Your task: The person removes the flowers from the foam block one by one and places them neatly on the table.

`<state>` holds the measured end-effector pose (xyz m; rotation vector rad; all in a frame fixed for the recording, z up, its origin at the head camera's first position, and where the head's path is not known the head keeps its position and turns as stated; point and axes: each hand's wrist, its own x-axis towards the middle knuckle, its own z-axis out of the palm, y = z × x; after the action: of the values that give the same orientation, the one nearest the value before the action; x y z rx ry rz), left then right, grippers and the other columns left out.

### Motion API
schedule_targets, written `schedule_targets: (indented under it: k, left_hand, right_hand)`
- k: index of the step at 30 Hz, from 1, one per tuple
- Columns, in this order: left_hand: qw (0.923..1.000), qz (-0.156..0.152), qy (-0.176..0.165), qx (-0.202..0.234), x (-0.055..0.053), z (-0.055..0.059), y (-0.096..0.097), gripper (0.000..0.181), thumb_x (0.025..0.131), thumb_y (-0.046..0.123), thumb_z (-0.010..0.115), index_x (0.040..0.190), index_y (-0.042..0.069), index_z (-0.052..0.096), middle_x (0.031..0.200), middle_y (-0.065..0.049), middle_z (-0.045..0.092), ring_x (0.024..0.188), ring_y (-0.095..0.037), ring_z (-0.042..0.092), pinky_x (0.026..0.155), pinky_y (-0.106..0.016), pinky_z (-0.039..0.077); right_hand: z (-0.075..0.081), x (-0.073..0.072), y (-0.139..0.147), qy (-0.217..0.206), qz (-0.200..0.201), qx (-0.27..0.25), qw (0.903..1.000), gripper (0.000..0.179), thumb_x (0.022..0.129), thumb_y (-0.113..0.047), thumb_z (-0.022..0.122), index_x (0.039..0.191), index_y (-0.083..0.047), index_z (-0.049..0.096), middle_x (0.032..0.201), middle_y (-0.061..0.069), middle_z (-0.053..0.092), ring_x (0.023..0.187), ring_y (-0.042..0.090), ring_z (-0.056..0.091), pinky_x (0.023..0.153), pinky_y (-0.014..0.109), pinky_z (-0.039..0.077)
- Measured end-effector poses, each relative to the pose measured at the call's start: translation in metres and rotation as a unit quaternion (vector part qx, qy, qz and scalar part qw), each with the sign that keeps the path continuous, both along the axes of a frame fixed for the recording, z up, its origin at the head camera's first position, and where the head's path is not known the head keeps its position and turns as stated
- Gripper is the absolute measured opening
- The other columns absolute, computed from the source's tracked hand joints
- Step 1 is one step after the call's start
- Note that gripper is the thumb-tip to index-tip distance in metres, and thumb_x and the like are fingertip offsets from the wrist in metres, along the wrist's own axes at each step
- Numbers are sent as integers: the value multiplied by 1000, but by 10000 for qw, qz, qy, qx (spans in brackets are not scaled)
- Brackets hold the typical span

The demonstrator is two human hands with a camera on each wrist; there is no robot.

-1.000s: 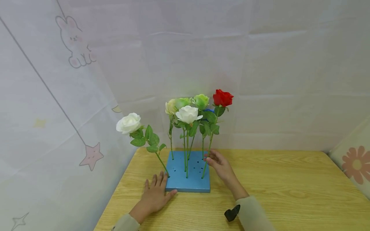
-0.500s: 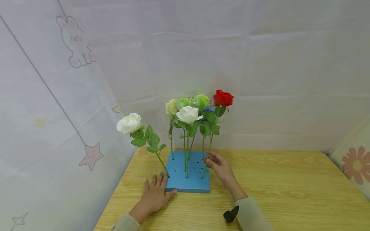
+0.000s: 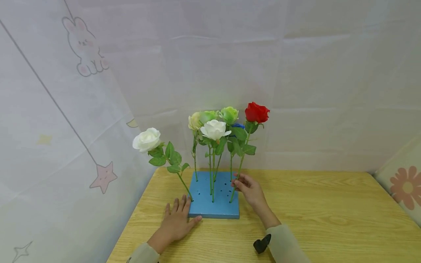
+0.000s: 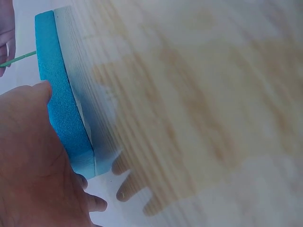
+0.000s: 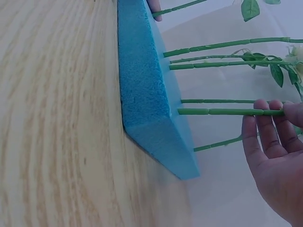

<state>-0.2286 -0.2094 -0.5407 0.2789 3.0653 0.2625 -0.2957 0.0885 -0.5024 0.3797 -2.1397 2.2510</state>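
A red rose [image 3: 257,112] leans a little right, its green stem [image 5: 218,111] standing in the front right of a blue foam board [image 3: 215,211]. My right hand [image 3: 251,192] pinches that stem between thumb and fingers, a short way above the board. Spread fingers of my left hand [image 3: 177,221] lie at the board's front left corner; in the left wrist view its thumb touches the foam's side. Near those fingertips a white rose [image 3: 147,140] tilts far left out of its hole. Another white rose [image 3: 215,130] stands upright in the middle.
Behind the middle white rose are green roses [image 3: 228,115], a cream rose [image 3: 194,121] and a mostly hidden blue flower [image 3: 238,126]. Several small holes dot the board. The wooden table [image 3: 312,212] reaches back to a pale cloth backdrop [image 3: 329,73].
The red rose's head has shifted slightly right and its leaves have turned, while my right hand keeps its grip on the stem. My left hand stays in place.
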Motion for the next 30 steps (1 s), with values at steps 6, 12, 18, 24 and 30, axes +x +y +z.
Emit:
schedule_targets:
  k: [6, 12, 18, 24, 30]
  left_hand:
    - [10000, 14, -36, 50, 0, 1, 1, 89, 86, 74, 30, 152, 17, 11, 157, -8, 7, 141, -39, 10, 106, -66, 3]
    - [10000, 11, -9, 48, 0, 0, 1, 89, 86, 74, 30, 152, 17, 11, 157, -7, 7, 141, -39, 11, 106, -66, 4]
    - [10000, 5, -5, 64, -1, 0, 0, 90, 86, 75, 29, 152, 17, 12, 157, -8, 8, 141, -39, 11, 106, -66, 3]
    - [10000, 13, -41, 48, -1, 0, 0, 90, 85, 75, 28, 152, 17, 11, 157, -8, 7, 142, -39, 10, 106, -66, 3]
    - [9999, -47, -101, 132, -1, 1, 1, 89, 87, 73, 31, 152, 16, 11, 157, -8, 7, 141, -39, 10, 106, -66, 2]
  right_hand:
    - [9, 3, 1, 64, -17, 25, 10000, 27, 91, -23, 62, 118, -17, 63, 111, 21, 63, 98, 26, 65, 88, 50, 48]
    - [20, 6, 5, 106, -110, 136, 9998, 27, 92, -27, 61, 117, -20, 63, 109, 15, 65, 99, 26, 64, 85, 37, 52]
    - [32, 9, 11, 340, -126, -86, 9993, 30, 91, -27, 62, 119, -17, 62, 109, 15, 63, 99, 24, 64, 87, 42, 50]
    - [46, 18, 18, 427, -168, -161, 9988, 27, 92, -20, 61, 119, -14, 62, 107, 16, 64, 100, 31, 63, 84, 36, 52]
    - [44, 22, 34, 482, -54, 5, 9988, 34, 92, -27, 60, 124, -16, 58, 106, 13, 63, 103, 38, 60, 84, 37, 52]
